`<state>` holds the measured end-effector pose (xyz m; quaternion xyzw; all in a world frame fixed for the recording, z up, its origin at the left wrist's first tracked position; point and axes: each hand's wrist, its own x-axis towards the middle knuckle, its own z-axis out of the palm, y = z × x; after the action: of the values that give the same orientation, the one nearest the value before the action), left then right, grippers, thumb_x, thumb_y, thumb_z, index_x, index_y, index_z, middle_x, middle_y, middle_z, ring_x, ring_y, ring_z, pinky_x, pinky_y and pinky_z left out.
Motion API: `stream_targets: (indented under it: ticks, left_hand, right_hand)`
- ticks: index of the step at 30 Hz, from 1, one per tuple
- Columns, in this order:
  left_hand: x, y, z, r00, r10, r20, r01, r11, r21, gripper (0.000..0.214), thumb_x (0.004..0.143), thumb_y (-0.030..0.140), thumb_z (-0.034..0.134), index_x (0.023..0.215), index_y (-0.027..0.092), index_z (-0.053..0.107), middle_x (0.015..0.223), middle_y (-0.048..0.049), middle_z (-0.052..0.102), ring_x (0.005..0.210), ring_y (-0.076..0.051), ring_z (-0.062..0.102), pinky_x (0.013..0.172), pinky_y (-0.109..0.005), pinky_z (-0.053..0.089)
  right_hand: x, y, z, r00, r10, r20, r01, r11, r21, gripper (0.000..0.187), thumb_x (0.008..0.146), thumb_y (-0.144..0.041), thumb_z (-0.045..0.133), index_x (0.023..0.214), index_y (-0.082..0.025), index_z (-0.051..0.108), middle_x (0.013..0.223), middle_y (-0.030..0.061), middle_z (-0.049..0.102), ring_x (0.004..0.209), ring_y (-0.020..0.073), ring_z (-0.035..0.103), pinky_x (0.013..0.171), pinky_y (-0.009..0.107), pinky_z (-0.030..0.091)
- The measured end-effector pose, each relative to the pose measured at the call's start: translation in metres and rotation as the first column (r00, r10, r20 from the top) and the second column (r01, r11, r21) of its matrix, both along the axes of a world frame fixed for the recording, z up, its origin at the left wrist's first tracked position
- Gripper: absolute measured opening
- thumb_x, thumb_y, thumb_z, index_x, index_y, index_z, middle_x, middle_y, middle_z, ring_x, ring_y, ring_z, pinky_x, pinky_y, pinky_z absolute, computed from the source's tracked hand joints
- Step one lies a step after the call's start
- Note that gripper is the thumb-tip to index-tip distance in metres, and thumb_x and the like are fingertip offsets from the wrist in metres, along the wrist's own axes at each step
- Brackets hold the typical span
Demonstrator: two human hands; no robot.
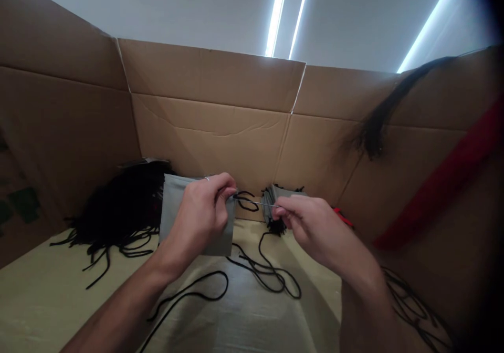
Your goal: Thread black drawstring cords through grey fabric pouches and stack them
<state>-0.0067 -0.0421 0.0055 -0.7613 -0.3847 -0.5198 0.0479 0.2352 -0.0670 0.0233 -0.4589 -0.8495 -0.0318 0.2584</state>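
My left hand (205, 206) grips the upper right corner of a flat grey fabric pouch (173, 200), thumb and fingers pinched together. My right hand (305, 219) is closed on a thin metal rod (265, 204), like a needle or hook, that points left to the corner under my left thumb. A small loop of black cord (249, 194) sticks out beside that corner, close to the rod. Whether the rod passes through the cloth is hidden by my left fingers. Below the pouch, a longer black cord (289, 284) lies in loose loops on the table.
A big heap of black cords (118, 206) lies at the left. Behind my right hand stands a stack of grey pouches (275, 193) with black cord ends. Cardboard walls (212, 116) enclose the pale table (35, 295). Red cloth (441, 190) and black strands (378, 116) hang at the right.
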Motion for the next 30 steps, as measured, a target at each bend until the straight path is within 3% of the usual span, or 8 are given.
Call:
stream_targets:
  ticks: [5, 9, 17, 21, 23, 25, 28, 30]
  left_hand:
    - [0.001, 0.0, -0.001, 1.0, -0.003, -0.015, 0.004, 1.0, 0.024, 0.019, 0.094, 0.005, 0.061, 0.079, 0.016, 0.067, 0.062, 0.0045, 0.059, 0.053, -0.009, 0.046, 0.055, -0.024, 0.032]
    - [0.003, -0.004, -0.001, 1.0, -0.023, -0.014, 0.023, 0.999, 0.028, 0.02, 0.095, 0.006, 0.059, 0.08, 0.016, 0.067, 0.063, 0.0042, 0.059, 0.054, -0.01, 0.047, 0.056, -0.024, 0.033]
    - [0.017, -0.004, -0.013, 0.999, -0.03, -0.041, 0.031, 0.999, 0.026, 0.021, 0.096, 0.007, 0.056, 0.082, 0.018, 0.066, 0.073, -0.0002, 0.069, 0.066, -0.016, 0.062, 0.065, -0.028, 0.042]
    - [0.019, -0.002, -0.013, 0.998, -0.045, -0.044, 0.046, 0.999, 0.013, 0.021, 0.097, 0.006, 0.056, 0.082, 0.018, 0.066, 0.074, -0.0005, 0.07, 0.068, -0.016, 0.062, 0.065, -0.029, 0.042]
    - [0.016, -0.006, -0.008, 0.994, -0.103, -0.048, 0.102, 0.995, -0.021, 0.019, 0.098, 0.008, 0.059, 0.083, 0.018, 0.067, 0.073, 0.0006, 0.068, 0.067, -0.015, 0.061, 0.065, -0.028, 0.041]
    - [0.012, -0.012, -0.002, 0.973, -0.22, -0.074, 0.215, 0.974, -0.074, 0.018, 0.1, 0.014, 0.065, 0.082, 0.017, 0.067, 0.071, 0.0018, 0.067, 0.065, -0.013, 0.059, 0.066, -0.027, 0.041]
    - [0.008, -0.022, 0.002, 0.889, -0.443, -0.115, 0.422, 0.891, -0.168, 0.028, 0.1, 0.024, 0.073, 0.074, 0.017, 0.065, 0.071, 0.0018, 0.066, 0.065, -0.011, 0.057, 0.066, -0.026, 0.041]
    - [0.009, -0.027, 0.001, 0.815, -0.567, -0.121, 0.535, 0.816, -0.22, 0.036, 0.098, 0.027, 0.076, 0.067, 0.017, 0.06, 0.069, 0.0014, 0.063, 0.066, -0.012, 0.057, 0.066, -0.026, 0.043]
  right_hand:
    - [-0.003, -0.003, 0.003, 0.993, 0.095, -0.073, -0.085, 0.988, 0.131, 0.029, 0.105, -0.014, 0.049, 0.096, -0.021, 0.075, 0.092, 0.0061, 0.074, 0.087, 0.0214, 0.066, 0.077, 0.034, 0.049]
    - [-0.002, -0.001, 0.003, 0.984, 0.119, -0.132, -0.089, 0.972, 0.216, 0.036, 0.089, 0.004, 0.048, 0.086, -0.02, 0.074, 0.083, 0.0042, 0.072, 0.082, 0.0201, 0.065, 0.072, 0.032, 0.049]
    - [-0.036, 0.011, -0.015, 0.994, 0.056, -0.097, -0.035, 0.978, 0.207, 0.032, 0.089, 0.002, 0.053, 0.075, -0.019, 0.072, 0.074, 0.0045, 0.064, 0.076, 0.0206, 0.062, 0.067, 0.031, 0.045]
    - [-0.034, 0.001, -0.009, 0.993, 0.033, -0.113, -0.023, 0.996, 0.086, 0.028, 0.1, -0.013, 0.057, 0.08, -0.021, 0.075, 0.081, 0.0058, 0.07, 0.079, 0.0221, 0.066, 0.07, 0.033, 0.047]
    - [-0.022, -0.005, -0.002, 0.968, 0.08, -0.239, -0.081, 0.997, 0.007, 0.024, 0.106, -0.03, 0.059, 0.094, -0.025, 0.079, 0.09, 0.0052, 0.077, 0.083, 0.0223, 0.071, 0.074, 0.033, 0.05]
    - [-0.007, -0.006, 0.003, 0.903, 0.095, -0.42, -0.112, 0.994, -0.016, 0.037, 0.11, -0.05, 0.051, 0.105, -0.026, 0.08, 0.094, 0.0054, 0.08, 0.085, 0.0223, 0.073, 0.074, 0.033, 0.053]
    - [0.008, 0.008, 0.001, 0.796, 0.016, -0.605, 0.019, 0.999, 0.051, 0.044, 0.104, -0.064, 0.058, 0.119, -0.026, 0.076, 0.112, 0.01, 0.081, 0.101, 0.026, 0.075, 0.083, 0.037, 0.056]
    - [0.01, 0.022, -0.005, 0.741, 0.057, -0.669, -0.024, 0.998, 0.059, 0.054, 0.096, -0.064, 0.071, 0.134, -0.026, 0.068, 0.132, 0.0138, 0.076, 0.122, 0.03, 0.071, 0.093, 0.041, 0.058]
